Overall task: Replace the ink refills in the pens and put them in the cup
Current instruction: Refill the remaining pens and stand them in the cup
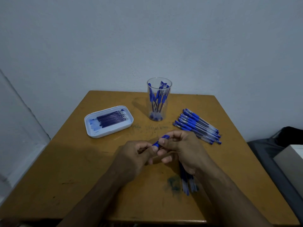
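Holding a blue plastic pen [158, 142] between both hands, you have it above the middle of the scuffed, ink-stained ochre wooden table [68, 161]. Your left hand [136, 157] curls its fingers and thumb round the near end, and your right hand [183, 149] pinches the blue clip end between thumb and forefinger, the other fingers folded in. Most of the barrel is hidden by your fingers.

Under your right wrist lies a small bunch of clear-barrelled pens [187, 182], partly covered by the hand, beside a smeared blue-green ink stain [173, 182].

Farther back stands a tall clear plastic cup [159, 99], upright, with several blue-gripped pens standing in it. To its right, a row of clear pens with blue rubber grips [197, 126] lies flat, side by side. To its left sits a white rounded rectangular plastic tray [91, 130] holding thin dark ink refills [112, 119] laid parallel, with blue smears at one end.
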